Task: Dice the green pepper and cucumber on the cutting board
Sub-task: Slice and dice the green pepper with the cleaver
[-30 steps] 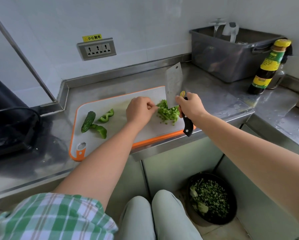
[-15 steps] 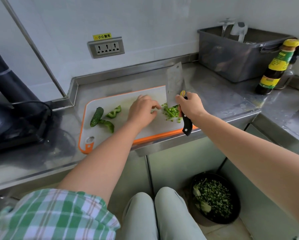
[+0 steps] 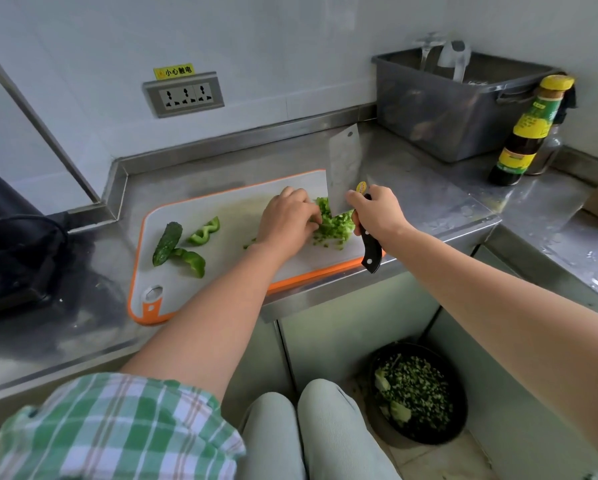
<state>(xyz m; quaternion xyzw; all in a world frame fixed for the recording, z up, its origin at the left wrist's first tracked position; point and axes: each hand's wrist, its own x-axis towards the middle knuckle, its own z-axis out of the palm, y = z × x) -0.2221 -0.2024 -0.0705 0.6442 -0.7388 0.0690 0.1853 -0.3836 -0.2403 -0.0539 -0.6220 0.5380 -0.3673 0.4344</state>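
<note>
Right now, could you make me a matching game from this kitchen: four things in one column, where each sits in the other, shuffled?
Things:
1 cleaver
2 cucumber piece
3 sauce bottle
4 black bowl

Places:
A on the floor
B left end of the cutting board
C in the right hand
D beside the grey tub

Pairs: 1-C, 2-B, 3-D, 4-A

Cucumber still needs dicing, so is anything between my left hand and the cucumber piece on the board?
Yes: two green pepper strips lie between the left hand and the cucumber piece, one touching it.
</note>
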